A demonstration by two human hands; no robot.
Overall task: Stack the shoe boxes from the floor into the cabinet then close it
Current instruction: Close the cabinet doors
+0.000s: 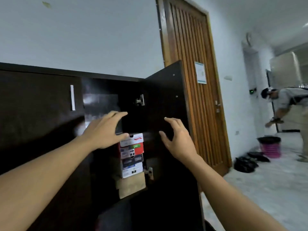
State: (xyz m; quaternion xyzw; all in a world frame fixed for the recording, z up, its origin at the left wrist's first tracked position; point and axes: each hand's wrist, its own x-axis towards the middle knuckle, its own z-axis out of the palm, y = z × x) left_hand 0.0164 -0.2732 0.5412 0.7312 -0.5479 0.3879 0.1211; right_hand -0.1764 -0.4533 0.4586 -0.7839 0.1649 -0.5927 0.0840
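Dark cabinet point(41, 114) against a pale wall, right-hand compartment open. Ribbed wooden door point(191, 55) just beside it. Cabinet door point(163, 97) standing wide, inner face and hinges showing. Inside the compartment, stack of shoe boxes point(131, 155), ends outward: white-and-red on top, red-and-green, black, then white, all above brown cardboard point(131, 185). Labels on every end, print too blurred to read. Left hand point(103, 130) at the top box, fingers spread, gripping nothing; thumb at the lid edge, contact unclear. Right hand point(178, 140) before the cabinet door, fingers loosely curved, empty. Paper notice point(200, 72) on the wooden door, unreadable.
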